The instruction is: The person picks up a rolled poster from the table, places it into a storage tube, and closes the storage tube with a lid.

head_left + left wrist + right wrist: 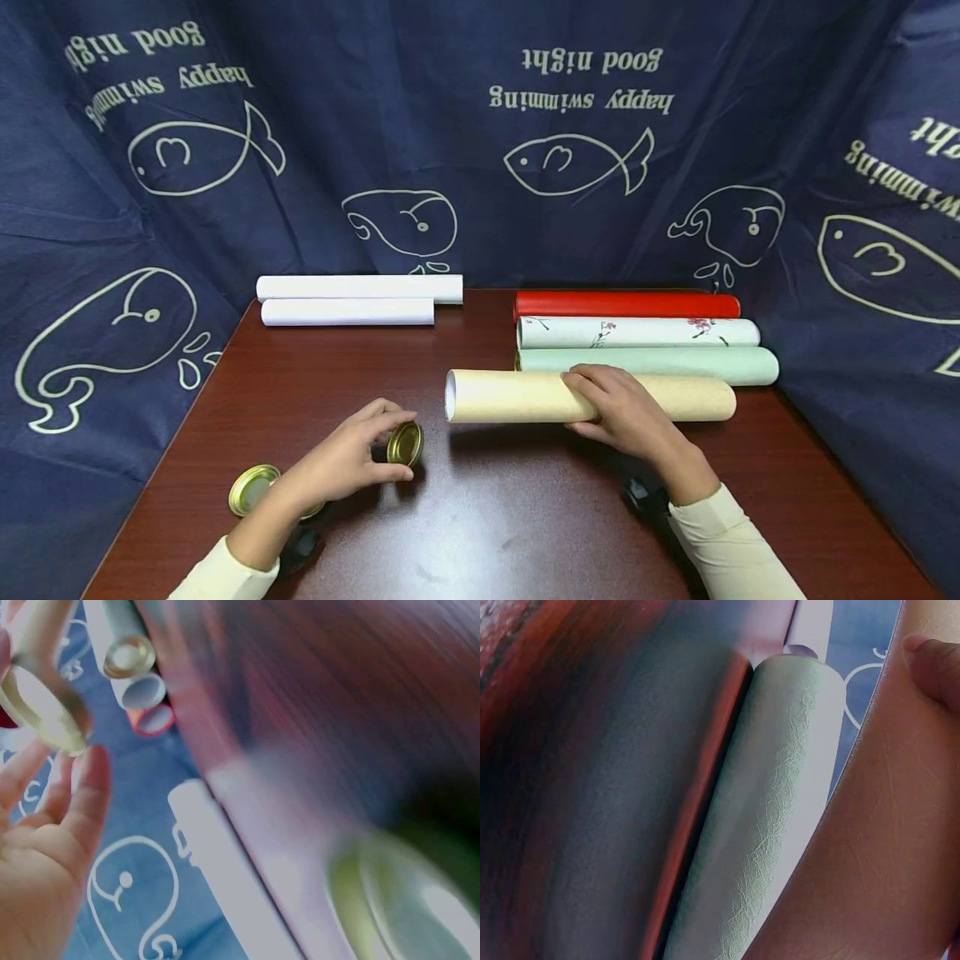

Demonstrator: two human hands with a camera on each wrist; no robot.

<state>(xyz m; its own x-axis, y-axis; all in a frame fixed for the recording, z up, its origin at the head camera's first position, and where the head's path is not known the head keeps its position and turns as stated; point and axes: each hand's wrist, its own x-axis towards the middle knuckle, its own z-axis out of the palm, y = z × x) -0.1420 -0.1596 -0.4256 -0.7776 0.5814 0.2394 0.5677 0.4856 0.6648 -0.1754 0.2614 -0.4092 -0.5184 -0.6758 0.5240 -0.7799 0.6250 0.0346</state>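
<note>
My left hand [348, 454] pinches a gold round metal lid [406, 444] at its rim, thumb below and fingers above. The lid stands on edge, a short gap left of the beige paper tube's [510, 397] open end. Around that tube's middle, my right hand [622, 412] holds it level in front of the green tube. In the left wrist view the lid [71, 735] is at the fingertips of the hand [45, 847]. The right wrist view has the tube [840, 847] in shadow, with part of the right hand [937, 671] on it.
A second gold lid [251, 487] lies by my left forearm, another rim [313, 510] partly hidden behind it. Behind the beige tube lie green [675, 365], floral white [637, 332] and red [630, 304] tubes. Two white rolls [352, 312] lie back left. Blue fabric [480, 225] surrounds the table.
</note>
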